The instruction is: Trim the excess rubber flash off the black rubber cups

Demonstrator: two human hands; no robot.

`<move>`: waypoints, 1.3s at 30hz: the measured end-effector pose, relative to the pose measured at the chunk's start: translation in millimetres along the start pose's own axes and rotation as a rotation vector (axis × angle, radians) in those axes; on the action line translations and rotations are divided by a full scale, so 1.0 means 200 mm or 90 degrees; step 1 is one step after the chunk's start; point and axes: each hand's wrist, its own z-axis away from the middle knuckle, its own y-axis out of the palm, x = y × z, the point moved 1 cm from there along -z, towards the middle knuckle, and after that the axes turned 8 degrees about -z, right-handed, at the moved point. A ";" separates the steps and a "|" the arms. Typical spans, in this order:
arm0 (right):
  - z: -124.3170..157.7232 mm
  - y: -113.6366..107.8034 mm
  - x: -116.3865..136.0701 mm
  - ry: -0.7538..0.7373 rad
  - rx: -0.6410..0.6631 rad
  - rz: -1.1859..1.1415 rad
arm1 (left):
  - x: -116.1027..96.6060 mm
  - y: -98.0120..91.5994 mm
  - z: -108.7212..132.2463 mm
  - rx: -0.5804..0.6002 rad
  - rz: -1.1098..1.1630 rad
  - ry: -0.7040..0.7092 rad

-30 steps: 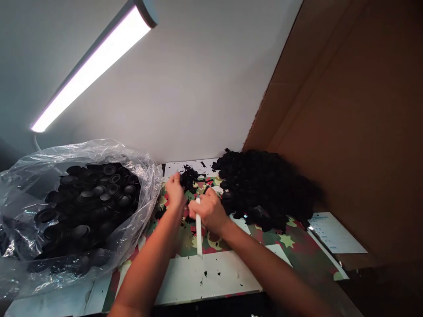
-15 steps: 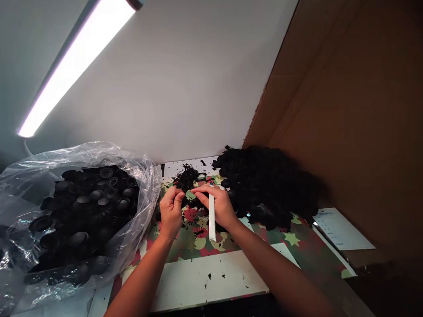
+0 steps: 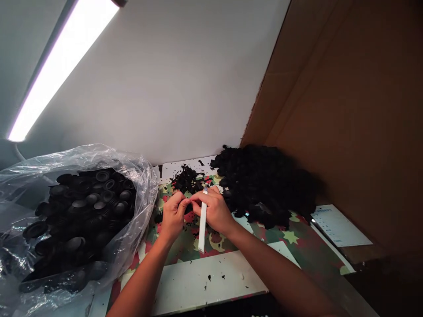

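Note:
My right hand (image 3: pixel 214 211) grips a white stick-like tool (image 3: pixel 202 226) that points down toward me. Pressed against its fingertips, my left hand (image 3: pixel 172 215) pinches something small and dark that I cannot make out. Both hands hover over a camouflage-patterned mat (image 3: pixel 198 244). Just behind them lies a small heap of black scraps (image 3: pixel 186 178). A large pile of black rubber pieces (image 3: pixel 264 187) sits to the right of my right hand.
A clear plastic bag (image 3: pixel 76 211) full of round black rubber caps stands at the left. A white board (image 3: pixel 205 279) with black crumbs lies near me. A brown cardboard wall (image 3: pixel 346 110) rises on the right, with a paper sheet (image 3: pixel 337 229) at its foot. A lit tube lamp (image 3: pixel 59 57) hangs above left.
My left hand came back from the scrap heap and met my right hand at the fingertips. The white tool swung slightly. The view tilted a little downward.

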 end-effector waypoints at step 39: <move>-0.01 0.05 -0.02 0.169 0.062 -0.111 | 0.01 -0.01 0.03 -0.039 -0.040 0.048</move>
